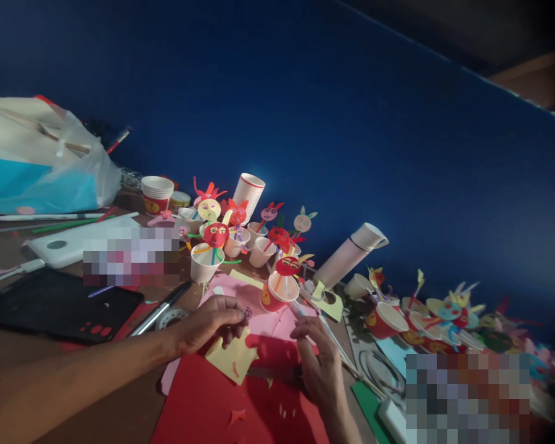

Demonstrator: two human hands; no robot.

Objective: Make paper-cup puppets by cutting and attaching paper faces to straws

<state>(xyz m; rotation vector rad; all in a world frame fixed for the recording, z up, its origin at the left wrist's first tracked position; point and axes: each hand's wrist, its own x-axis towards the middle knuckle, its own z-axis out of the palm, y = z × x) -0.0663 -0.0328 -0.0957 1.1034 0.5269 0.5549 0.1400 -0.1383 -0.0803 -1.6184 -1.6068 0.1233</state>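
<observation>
Plainly, two hands — one red sheet underneath.

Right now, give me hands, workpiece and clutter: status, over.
Left hand pinching small purple-patterned piece. Right hand nearest the red paper cup, grip unclear. Yellow paper scrap lies on red sheet, close by left hand.

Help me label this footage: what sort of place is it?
Likely a brown craft table: cut yellow paper scrap, flat red paper sheet, and round red paper face above a white paper cup.
</observation>
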